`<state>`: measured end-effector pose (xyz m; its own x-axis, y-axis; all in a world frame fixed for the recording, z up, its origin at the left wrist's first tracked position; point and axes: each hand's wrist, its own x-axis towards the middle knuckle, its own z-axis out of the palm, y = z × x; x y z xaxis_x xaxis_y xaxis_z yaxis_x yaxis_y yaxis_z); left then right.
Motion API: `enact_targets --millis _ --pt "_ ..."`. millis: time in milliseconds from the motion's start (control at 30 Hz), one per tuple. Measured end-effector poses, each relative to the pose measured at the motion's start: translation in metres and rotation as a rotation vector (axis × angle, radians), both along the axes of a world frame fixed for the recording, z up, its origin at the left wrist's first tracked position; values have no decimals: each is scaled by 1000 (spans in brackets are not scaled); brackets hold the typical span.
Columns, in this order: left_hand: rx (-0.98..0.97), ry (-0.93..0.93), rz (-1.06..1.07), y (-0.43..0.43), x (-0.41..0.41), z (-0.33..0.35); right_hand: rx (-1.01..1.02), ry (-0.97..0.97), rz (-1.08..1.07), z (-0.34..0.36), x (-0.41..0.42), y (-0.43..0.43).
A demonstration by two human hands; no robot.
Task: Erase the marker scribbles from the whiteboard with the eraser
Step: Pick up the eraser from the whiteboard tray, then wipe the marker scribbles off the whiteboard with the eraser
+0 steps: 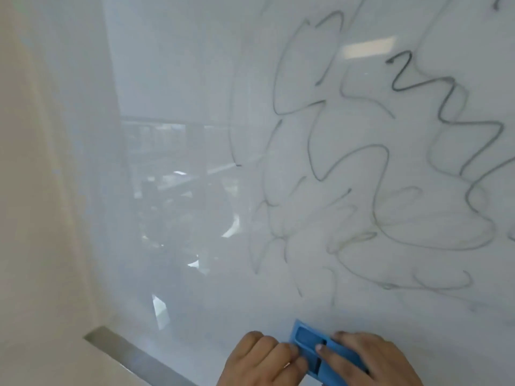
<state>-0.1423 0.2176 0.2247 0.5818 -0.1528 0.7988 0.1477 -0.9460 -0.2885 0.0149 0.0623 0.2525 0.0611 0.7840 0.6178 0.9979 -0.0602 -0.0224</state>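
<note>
Pressing against the glossy board at the near bottom edge, a blue rectangular plastic eraser (320,351) is gripped from both ends: the left hand (262,360) is closed on its left end, the right hand (373,360) is clamped over its right end. Its long axis is seen running from upper left to lower right. Beyond, up and to the right of the grip, dark looping marker scribbles (390,168) are spread across the white whiteboard (178,79); an upward-rightward sweep is judged necessary, the right hand lying nearer.
</note>
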Motion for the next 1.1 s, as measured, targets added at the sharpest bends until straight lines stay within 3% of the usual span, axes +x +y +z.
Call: enact_targets --millis 67,167,300,433,567,700,833,967,1100 --pt "18 -31 -5 28 -8 19 87 -182 -23 16 -13 25" --pt "64 -99 -32 65 -16 41 90 -241 -41 34 -22 55" --pt "100 -210 -76 115 -19 62 244 -412 -43 66 -35 96" --pt "-5 -426 -161 151 -3 82 243 -493 -108 98 -37 129" --pt "-110 -511 -193 184 14 121 229 -671 -80 137 -43 148" --pt "-263 -682 -172 209 32 194 340 -730 -91 254 -41 162" --pt "-331 -643 -108 212 50 246 487 -613 -218 364 -48 176" --pt "-282 -582 -61 218 50 243 460 -582 -226 333 -53 180" --pt "-249 -591 -63 218 50 245 214 -667 -120 234 -55 165"
